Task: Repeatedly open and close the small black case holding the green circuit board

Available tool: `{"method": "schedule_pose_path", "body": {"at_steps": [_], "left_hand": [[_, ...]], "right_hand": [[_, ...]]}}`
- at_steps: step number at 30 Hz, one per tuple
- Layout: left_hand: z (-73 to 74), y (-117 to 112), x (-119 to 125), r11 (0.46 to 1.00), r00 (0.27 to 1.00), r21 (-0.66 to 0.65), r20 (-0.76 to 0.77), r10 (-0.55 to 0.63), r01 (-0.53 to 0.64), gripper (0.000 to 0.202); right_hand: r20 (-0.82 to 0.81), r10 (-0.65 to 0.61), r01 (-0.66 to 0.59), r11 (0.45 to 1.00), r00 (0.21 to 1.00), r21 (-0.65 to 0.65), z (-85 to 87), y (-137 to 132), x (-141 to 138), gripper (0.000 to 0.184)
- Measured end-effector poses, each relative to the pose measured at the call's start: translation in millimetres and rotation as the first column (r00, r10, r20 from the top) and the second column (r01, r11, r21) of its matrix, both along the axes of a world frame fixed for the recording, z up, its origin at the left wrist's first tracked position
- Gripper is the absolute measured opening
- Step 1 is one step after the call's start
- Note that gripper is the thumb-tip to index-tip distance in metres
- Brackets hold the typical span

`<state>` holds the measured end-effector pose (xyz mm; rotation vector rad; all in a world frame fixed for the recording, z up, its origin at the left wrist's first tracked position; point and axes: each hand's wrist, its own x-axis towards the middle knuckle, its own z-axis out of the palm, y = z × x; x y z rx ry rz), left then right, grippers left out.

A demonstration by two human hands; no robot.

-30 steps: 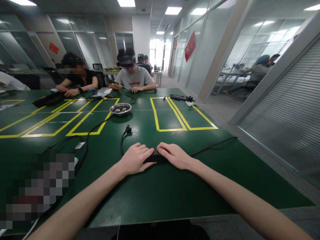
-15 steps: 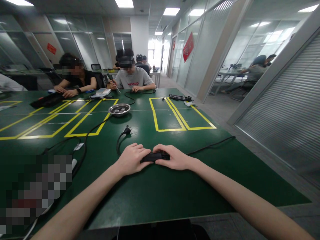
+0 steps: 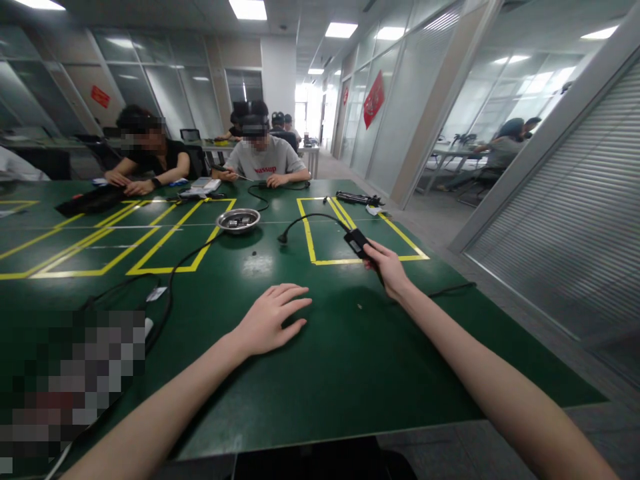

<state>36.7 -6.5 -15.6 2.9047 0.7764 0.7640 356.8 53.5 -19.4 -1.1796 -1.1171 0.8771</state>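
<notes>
My right hand (image 3: 387, 267) grips a black box (image 3: 356, 243) with a pale label, probably a power adapter, above the right part of the green table. From the box's far end a black cable curves left to a plug (image 3: 283, 237). Another black cable (image 3: 453, 289) lies on the table to the right of my wrist. My left hand (image 3: 275, 317) rests near the table's middle, fingers spread, holding nothing. A metal bowl (image 3: 239, 221) with small metal parts in it stands beyond my left hand.
Yellow tape rectangles (image 3: 337, 262) mark the green table (image 3: 300, 393). A folded black tripod-like item (image 3: 357, 199) lies at the far right. A blurred-out object (image 3: 75, 380) and black cables (image 3: 170, 293) are at left. Two people (image 3: 265, 157) sit working across the table.
My left hand has let go of the black box. My right hand has lifted it and carried it away to the right, its plug and cable swinging along with it.
</notes>
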Motion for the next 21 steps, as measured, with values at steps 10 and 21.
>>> {"method": "schedule_pose_path", "body": {"at_steps": [10, 21], "left_hand": [[-4.2, -1, 1, 0.985, 0.998, -0.169, -0.051, -0.037, 0.028, 0.025], [-4.9, 0, 1, 0.98, 0.998, -0.195, -0.044, -0.033, 0.024, 0.025]], "right_hand": [[0.524, -0.639, 0.563, 0.76, 0.562, 0.323, -6.1, 8, 75, 0.057], [0.845, -0.313, 0.333, 0.927, 0.433, 0.173, -24.6, 11, 66, 0.047]]}}
